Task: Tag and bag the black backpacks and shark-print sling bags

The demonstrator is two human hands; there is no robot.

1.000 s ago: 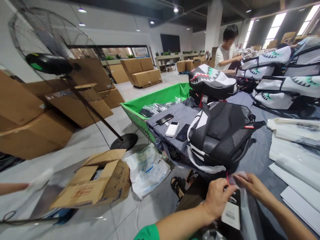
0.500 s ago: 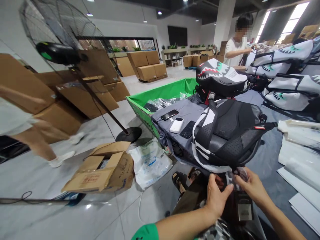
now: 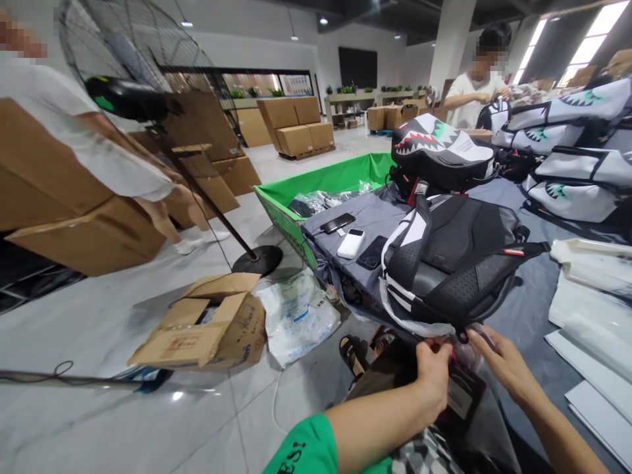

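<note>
My left hand (image 3: pixel 433 376) and my right hand (image 3: pixel 501 362) are low in the view, close together. Both pinch a clear plastic bag (image 3: pixel 486 408) holding a dark item with a white-and-black label (image 3: pixel 460 398). A thin red string (image 3: pixel 448 349) shows by my left fingers. Just above my hands lies a black mesh-padded backpack (image 3: pixel 451 263) with white straps, its lower edge almost at my fingertips. Beyond it sits a backpack with a printed shark mouth (image 3: pixel 439 150). The bag's lower part runs out of view.
A grey cloth-covered table (image 3: pixel 340 243) holds a phone, a power bank and a second phone. Behind it is a green-lined bin (image 3: pixel 320 178). White shark-print bags (image 3: pixel 557 151) are piled right, near a seated person (image 3: pixel 474 92). A standing fan (image 3: pixel 133 105), an open carton (image 3: pixel 207 326) and a person (image 3: pixel 83 131) stand left.
My hands have lifted the bag higher, and the label now sits nearer my left hand. The person at left has walked further into view, moving right behind the fan.
</note>
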